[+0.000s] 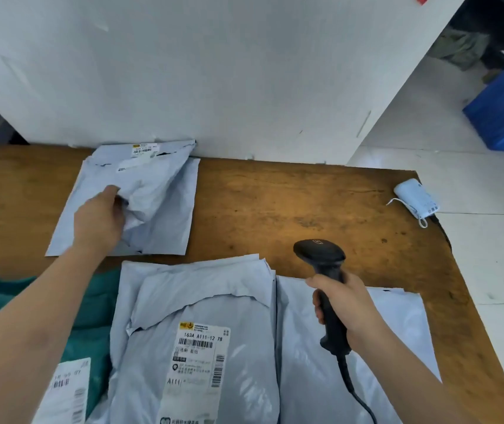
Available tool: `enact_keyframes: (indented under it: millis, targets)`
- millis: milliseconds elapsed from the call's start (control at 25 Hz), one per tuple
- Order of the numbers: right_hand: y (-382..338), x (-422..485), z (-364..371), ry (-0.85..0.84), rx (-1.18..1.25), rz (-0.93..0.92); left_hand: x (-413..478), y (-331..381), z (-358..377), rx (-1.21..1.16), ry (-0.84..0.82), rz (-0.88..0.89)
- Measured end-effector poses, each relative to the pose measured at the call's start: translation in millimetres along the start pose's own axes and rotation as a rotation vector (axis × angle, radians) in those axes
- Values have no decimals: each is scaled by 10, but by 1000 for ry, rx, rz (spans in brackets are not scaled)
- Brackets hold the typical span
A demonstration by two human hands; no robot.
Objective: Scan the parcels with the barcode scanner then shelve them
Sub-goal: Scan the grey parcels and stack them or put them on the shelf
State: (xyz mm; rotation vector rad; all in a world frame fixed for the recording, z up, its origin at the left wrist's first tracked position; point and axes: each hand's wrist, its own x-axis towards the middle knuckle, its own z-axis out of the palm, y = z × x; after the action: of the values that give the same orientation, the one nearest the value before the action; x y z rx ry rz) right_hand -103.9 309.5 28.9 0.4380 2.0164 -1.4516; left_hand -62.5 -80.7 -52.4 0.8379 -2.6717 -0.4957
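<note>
Wooden worktop (275,203) against a white panel, with grey mailers spread over it. The biggest, the near parcel (195,301), lies flat at the front, label up, long axis running away from the person. A plain parcel (382,347) touches its right side and a teal parcel (91,301) sits at its left. The far parcel (159,215) is back left, stacked on another mailer, also lying front-to-back. Left grip (100,218) has its fingers bunched into the far parcel's crumpled middle, pinching the plastic. Right grip (345,304) is wrapped round the handle of the scanner (321,255), upright over the plain parcel, head aimed toward the back. Key relation: the far parcel is ahead and left of the scanner head, well apart. That stack's far label (144,149) sits at its back edge, beyond the left grip. My read: either the left grip drags it in or the scanner swings left. The near barcode (197,342) is closer, just down-left of the scanner.
</note>
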Motion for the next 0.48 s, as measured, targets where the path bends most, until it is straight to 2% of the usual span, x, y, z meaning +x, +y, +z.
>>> enact_keyframes:
  millis: [80,160,280,440,480]
  targets:
    - [-7,6,-15,-28,-3,-2,0,407,-246,-58,149,23]
    - [-28,-13,-106,-64,15,-13,-132,893,-461,-84,214,136]
    - [-21,-31,-488,-57,72,-35,-582,1711,-594,-57,155,322]
    - [137,-28,-1390,86,167,-69,-1572,2682,-382,69,91,608]
    - [208,-39,-1645,118,192,-65,-1873,2884,-274,68,17,662]
